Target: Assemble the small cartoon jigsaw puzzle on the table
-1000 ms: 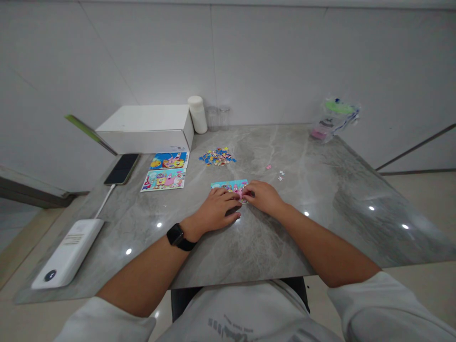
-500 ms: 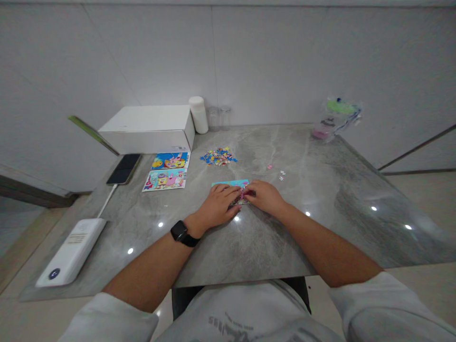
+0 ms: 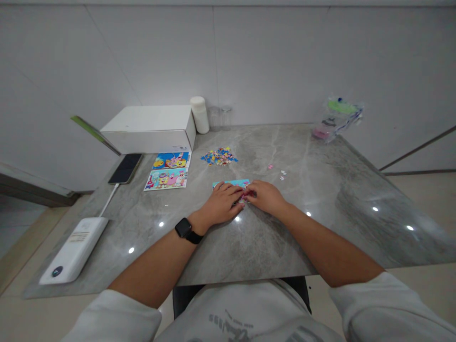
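A small, brightly coloured jigsaw puzzle (image 3: 235, 182) lies on the grey table, mostly covered by my hands. My left hand (image 3: 223, 203), with a black watch on its wrist, rests across its left and middle part, fingers stretched out and thumb apart. From the right, my right hand (image 3: 265, 195) pinches at the puzzle's right side; a pinkish puzzle piece (image 3: 244, 194) shows at the fingertips, partly hidden. Beyond them is a heap of loose puzzle pieces (image 3: 219, 156). A pink piece (image 3: 270, 166) and a few pale pieces (image 3: 283, 175) lie to the right.
Two cartoon picture cards (image 3: 166, 179) lie at left, before a white box (image 3: 147, 128). A phone (image 3: 126, 168) is cabled to a white power bank (image 3: 74, 251). At the back stand a white bottle (image 3: 200, 115) and clear glasses (image 3: 225, 118); a plastic bag (image 3: 337, 119) sits back right.
Both hands stay at the puzzle with only slight finger shifts. The whole view has moved a little; the loose pieces and other objects lie as before.
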Action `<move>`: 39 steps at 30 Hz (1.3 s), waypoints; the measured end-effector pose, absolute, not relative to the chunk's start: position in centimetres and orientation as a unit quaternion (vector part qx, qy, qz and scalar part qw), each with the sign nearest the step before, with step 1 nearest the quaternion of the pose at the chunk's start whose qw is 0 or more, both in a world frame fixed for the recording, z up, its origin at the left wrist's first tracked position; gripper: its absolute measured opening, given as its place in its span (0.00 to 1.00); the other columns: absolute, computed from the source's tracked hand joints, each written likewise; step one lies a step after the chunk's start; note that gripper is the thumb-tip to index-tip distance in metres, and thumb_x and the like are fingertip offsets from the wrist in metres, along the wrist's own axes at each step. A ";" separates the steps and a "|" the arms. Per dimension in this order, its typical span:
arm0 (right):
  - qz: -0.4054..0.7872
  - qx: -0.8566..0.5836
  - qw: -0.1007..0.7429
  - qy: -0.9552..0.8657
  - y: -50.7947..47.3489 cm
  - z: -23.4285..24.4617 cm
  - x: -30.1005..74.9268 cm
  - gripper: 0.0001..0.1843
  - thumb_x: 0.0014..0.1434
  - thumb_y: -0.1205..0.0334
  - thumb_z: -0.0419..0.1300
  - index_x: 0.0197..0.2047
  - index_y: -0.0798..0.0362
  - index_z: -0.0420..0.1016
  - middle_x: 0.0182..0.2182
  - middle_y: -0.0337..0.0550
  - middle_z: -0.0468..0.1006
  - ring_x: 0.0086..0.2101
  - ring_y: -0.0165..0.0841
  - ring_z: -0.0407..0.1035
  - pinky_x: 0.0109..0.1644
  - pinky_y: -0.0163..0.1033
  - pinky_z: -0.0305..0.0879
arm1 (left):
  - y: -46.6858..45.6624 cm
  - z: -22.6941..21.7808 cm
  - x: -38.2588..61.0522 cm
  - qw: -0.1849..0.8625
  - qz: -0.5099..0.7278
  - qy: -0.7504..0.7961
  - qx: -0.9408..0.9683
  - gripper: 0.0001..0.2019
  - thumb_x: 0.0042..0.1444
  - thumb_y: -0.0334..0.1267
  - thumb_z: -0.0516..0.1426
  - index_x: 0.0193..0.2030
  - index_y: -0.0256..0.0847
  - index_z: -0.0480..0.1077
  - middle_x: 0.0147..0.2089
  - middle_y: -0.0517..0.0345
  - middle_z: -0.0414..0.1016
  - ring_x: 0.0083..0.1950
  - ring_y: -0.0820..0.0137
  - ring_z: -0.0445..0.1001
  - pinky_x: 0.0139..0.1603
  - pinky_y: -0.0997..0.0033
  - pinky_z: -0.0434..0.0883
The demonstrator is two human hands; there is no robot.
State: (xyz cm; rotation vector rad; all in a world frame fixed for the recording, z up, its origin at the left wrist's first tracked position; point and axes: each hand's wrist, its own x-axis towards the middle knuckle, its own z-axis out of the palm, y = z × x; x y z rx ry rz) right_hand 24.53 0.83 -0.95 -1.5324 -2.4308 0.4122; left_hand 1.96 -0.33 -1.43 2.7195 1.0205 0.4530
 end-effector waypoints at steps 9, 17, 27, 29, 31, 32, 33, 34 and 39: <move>0.151 -0.518 0.132 -0.832 0.9 -1.1 24.8 0.06 0.65 0.58 0.68 0.44 0.47 0.85 0.42 0.44 0.82 0.43 0.36 0.74 0.49 0.38 0.65 | -0.4 -2.0 1.5 0.110 0.172 0.348 0.915 0.15 0.72 0.43 0.55 0.60 0.46 0.74 0.67 0.52 0.76 0.69 0.54 0.68 0.75 0.40 0.57; 0.151 -0.524 0.129 -0.828 1.0 -1.3 24.7 0.06 0.65 0.62 0.66 0.45 0.48 0.85 0.43 0.45 0.82 0.44 0.36 0.75 0.50 0.39 0.65 | -0.3 -2.0 1.4 0.113 0.168 0.347 0.916 0.15 0.71 0.42 0.56 0.61 0.46 0.73 0.67 0.52 0.76 0.69 0.54 0.68 0.74 0.41 0.58; 0.143 -0.529 0.121 -0.828 0.8 -1.1 24.5 0.06 0.66 0.63 0.65 0.44 0.49 0.84 0.43 0.45 0.82 0.44 0.36 0.74 0.49 0.38 0.64 | -0.2 -2.0 1.3 0.109 0.168 0.338 0.920 0.16 0.71 0.39 0.55 0.62 0.49 0.74 0.69 0.54 0.75 0.69 0.55 0.68 0.74 0.42 0.59; 0.139 -0.530 0.118 -0.828 0.8 -1.0 24.5 0.06 0.66 0.63 0.64 0.44 0.49 0.84 0.43 0.45 0.82 0.44 0.36 0.74 0.49 0.38 0.64 | -0.2 -2.0 1.3 0.112 0.168 0.338 0.919 0.17 0.71 0.39 0.55 0.63 0.49 0.74 0.69 0.54 0.75 0.69 0.56 0.68 0.74 0.42 0.59; 0.137 -0.530 0.116 -0.829 0.8 -0.9 24.5 0.06 0.66 0.63 0.64 0.43 0.49 0.84 0.42 0.45 0.82 0.44 0.36 0.74 0.49 0.38 0.64 | -0.2 -2.0 1.3 0.115 0.169 0.335 0.920 0.18 0.70 0.39 0.55 0.64 0.49 0.74 0.69 0.54 0.75 0.69 0.56 0.68 0.74 0.43 0.59; 0.137 -0.530 0.115 -0.829 0.8 -0.9 24.5 0.06 0.66 0.63 0.64 0.43 0.49 0.84 0.42 0.45 0.82 0.44 0.36 0.74 0.49 0.38 0.64 | -0.2 -2.0 1.3 0.116 0.169 0.334 0.920 0.18 0.70 0.39 0.55 0.64 0.49 0.74 0.69 0.54 0.75 0.69 0.56 0.68 0.74 0.43 0.59; 0.138 -0.529 0.115 -0.829 0.8 -0.9 24.5 0.06 0.66 0.63 0.64 0.44 0.49 0.84 0.42 0.45 0.82 0.44 0.36 0.74 0.49 0.38 0.64 | -0.1 -1.9 1.3 0.116 0.168 0.333 0.920 0.18 0.70 0.39 0.55 0.64 0.49 0.74 0.69 0.54 0.75 0.69 0.56 0.68 0.74 0.43 0.59; 0.139 -0.529 0.115 -0.829 0.8 -0.9 24.5 0.07 0.65 0.63 0.64 0.44 0.49 0.84 0.43 0.45 0.82 0.43 0.36 0.74 0.49 0.38 0.64 | -0.2 -1.9 1.3 0.116 0.167 0.333 0.921 0.18 0.70 0.40 0.55 0.64 0.49 0.74 0.69 0.54 0.75 0.69 0.56 0.68 0.74 0.43 0.60; 0.136 -0.531 0.109 -0.829 0.7 -0.9 24.6 0.07 0.65 0.64 0.64 0.44 0.49 0.83 0.43 0.45 0.81 0.43 0.36 0.73 0.48 0.38 0.65 | -0.2 -1.7 1.2 0.118 0.165 0.333 0.921 0.18 0.71 0.41 0.54 0.64 0.50 0.74 0.69 0.54 0.75 0.69 0.56 0.69 0.74 0.42 0.59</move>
